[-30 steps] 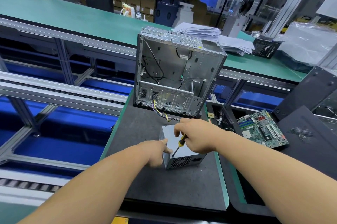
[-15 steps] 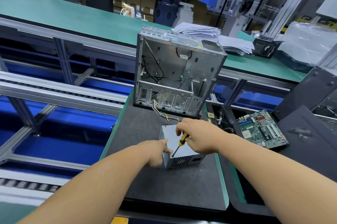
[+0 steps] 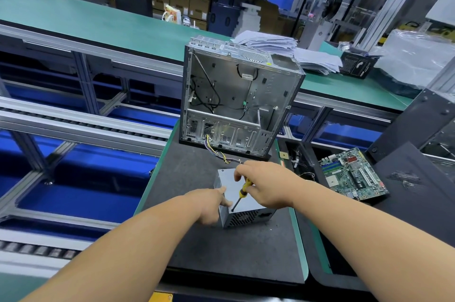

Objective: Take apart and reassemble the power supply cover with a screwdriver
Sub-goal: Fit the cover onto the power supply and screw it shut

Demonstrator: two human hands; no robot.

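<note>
Hands: the right hand [image 3: 264, 184] is closed round the yellow handle of the screwdriver [image 3: 242, 193]; the left hand [image 3: 214, 204] presses its fingers against the near left edge of the power supply [image 3: 242, 199], holding nothing.
Tabletop: a dark mat [image 3: 221, 247] carries the work; the power supply sits at its centre.
Computer case [image 3: 240, 98]: at 12 o'clock from the power supply, upright, side open; inside are loose black cables and bare metal bays, no board.
Power supply handling: a stiff sheet-metal box, probably fairly heavy, with smooth faces likely to slide on the mat; best braced at the side walls, clear of the mesh grille at 6 o'clock.
Motherboard [image 3: 353, 173]: at 3 o'clock, lying loose in a dark tray.
Wire bundle [image 3: 220, 151]: coloured leads run from the case toward the power supply.
Screwdriver tip: down on the top cover near the front edge; the screw itself is too small to make out.
</note>
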